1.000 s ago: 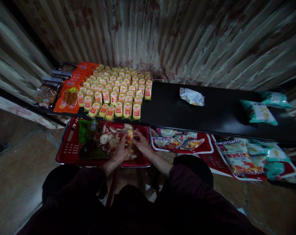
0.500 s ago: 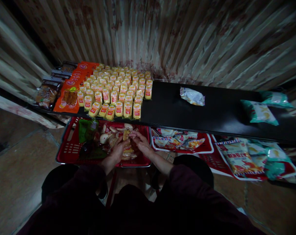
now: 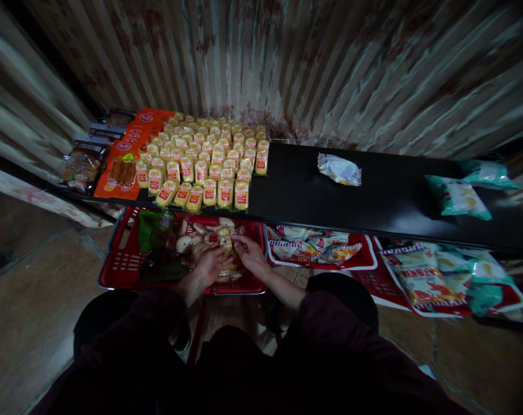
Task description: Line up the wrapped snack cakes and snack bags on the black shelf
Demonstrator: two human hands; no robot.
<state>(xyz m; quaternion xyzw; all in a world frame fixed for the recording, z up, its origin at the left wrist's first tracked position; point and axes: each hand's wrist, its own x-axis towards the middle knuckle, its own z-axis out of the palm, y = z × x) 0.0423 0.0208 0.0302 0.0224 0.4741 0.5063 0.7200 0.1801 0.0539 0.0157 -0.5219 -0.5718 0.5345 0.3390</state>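
Low in front of me, a red plastic basket (image 3: 127, 245) sticks out from under the black shelf. Over it, a small yellow cake (image 3: 224, 237) in clear wrapping is held between my fingertips. My left hand (image 3: 206, 268), palm partly turned up, has its closed fingers at the cake's lower left side. From the right, my right hand (image 3: 249, 255) pinches the cake's edge. Several round, pale wrapped snacks (image 3: 196, 245) lie loose in the basket below, partly hidden by my hands. A green packet (image 3: 149, 230) lies at the basket's left end.
On the black shelf (image 3: 296, 184), rows of wrapped yellow cakes (image 3: 209, 155) stand beside orange packets (image 3: 123, 155) and brown packets (image 3: 82, 164). Farther right lie a white packet (image 3: 339, 170) and green-white packets (image 3: 458, 197). More red baskets (image 3: 369, 259) with snack bags sit below.
The cake between my fingers has been turned a little. My left hand has rolled so that more of its palm shows. My right hand has barely moved.
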